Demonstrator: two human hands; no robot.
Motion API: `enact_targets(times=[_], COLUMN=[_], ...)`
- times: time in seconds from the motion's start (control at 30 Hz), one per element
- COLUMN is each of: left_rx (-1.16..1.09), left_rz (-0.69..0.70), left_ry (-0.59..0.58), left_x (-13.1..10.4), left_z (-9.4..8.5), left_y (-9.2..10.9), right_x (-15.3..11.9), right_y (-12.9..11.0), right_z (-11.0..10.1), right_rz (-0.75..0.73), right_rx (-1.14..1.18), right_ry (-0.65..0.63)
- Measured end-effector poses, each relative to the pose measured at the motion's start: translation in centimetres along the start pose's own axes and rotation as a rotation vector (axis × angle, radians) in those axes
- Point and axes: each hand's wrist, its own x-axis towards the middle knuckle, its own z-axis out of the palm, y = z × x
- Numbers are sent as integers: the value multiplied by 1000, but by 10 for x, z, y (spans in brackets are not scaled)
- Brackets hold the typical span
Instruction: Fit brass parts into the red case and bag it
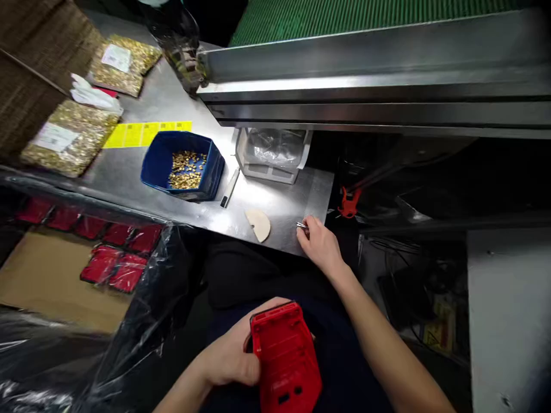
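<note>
My left hand (235, 355) is closed around the edge of a red plastic housing (286, 353), held over my lap with its hollow inside facing up. The housing has ribs and two small dark slots near its lower end. At the metal table's front edge, my right hand (322, 244) pinches a small shiny metal tool (301, 225); its kind is mostly hidden by the fingers. Left of that hand lies a pale half-round piece (259, 224). Farther left, a light-coloured pen-like tool (230, 188) rests beside a blue bin (215, 175) of small brass parts (186, 172).
A grey tray (269, 172) with clear plastic bags stands under the metal conveyor frame (344, 74). Bags of brass parts (71, 135) lie at the left. Below them, a plastic-lined box (55, 275) holds several red pieces (114, 267). An orange clamp-like thing (350, 202) hangs at the right.
</note>
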Motion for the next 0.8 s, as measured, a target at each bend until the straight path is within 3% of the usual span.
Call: enact_targets(times=[0.27,0.37,0.5,0.67,0.8], left_rx=[19,-5,44,109,64], left_rz=[21,23,15,-1,13], left_ry=[-5,4,46,92,58], left_x=[5,3,-2,4,13], left_z=[2,3,3,9,19], left_y=[5,4,3,5,10], right_x=[-28,-42,-72,-109,-125], right_y=[-9,-20,-38,-65,-84], right_z=[-20,-33,-63,-99,-98], right_rz=[14,98,257,47,-108], right_rx=[174,462,892,627,437], right_ry=[-25,-44,-208,-303,-255])
